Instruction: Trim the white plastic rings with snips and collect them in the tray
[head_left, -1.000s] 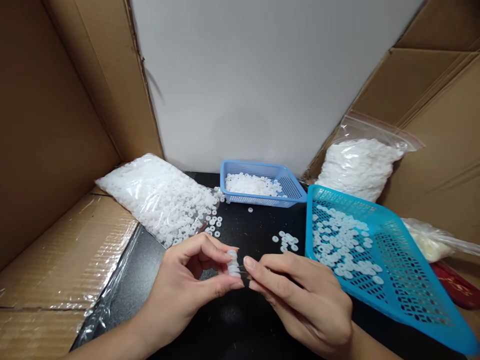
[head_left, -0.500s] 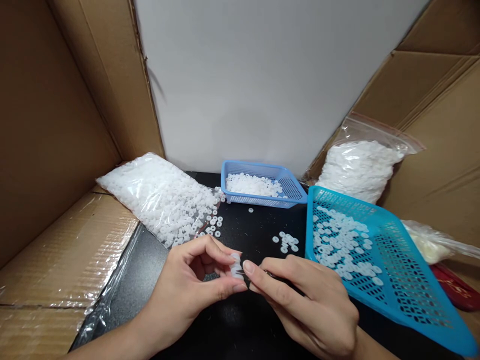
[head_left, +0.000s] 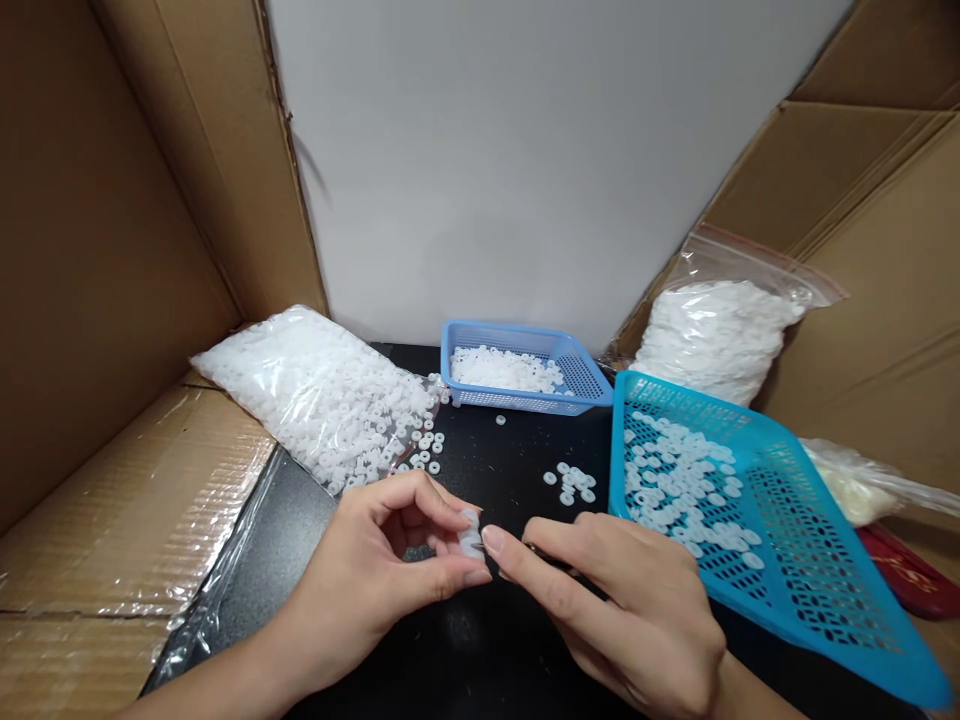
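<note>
the left hand (head_left: 375,575) comes in from the lower left and holds a small stack of white rings (head_left: 470,534) over the black table (head_left: 480,650). its thumb and index finger are closed on the stack, one from below and one from above. the right hand (head_left: 630,600) lies just beside it, with the fingers stretched toward the left and kept close together. the tip of its index finger (head_left: 493,540) touches the right side of the stack. a thin dark line shows under this finger, but i cannot tell what it is. i also cannot tell if the right hand grips something, because the thumb is hidden.

behind the left hand a clear bag (head_left: 315,385) full of the same rings lies on its side, and some loose rings (head_left: 425,450) are spilled at its mouth. another little group of rings (head_left: 574,484) lies on the table between the hands and the small blue basket (head_left: 581,375), which has rings inside. just right of the right hand a large turquoise basket (head_left: 825,600) stands tilted, with rings spread in its upper part. a second filled bag (head_left: 720,335) leans against the cardboard wall (head_left: 885,330) at the right. more cardboard (head_left: 112,250) closes the left side.
</note>
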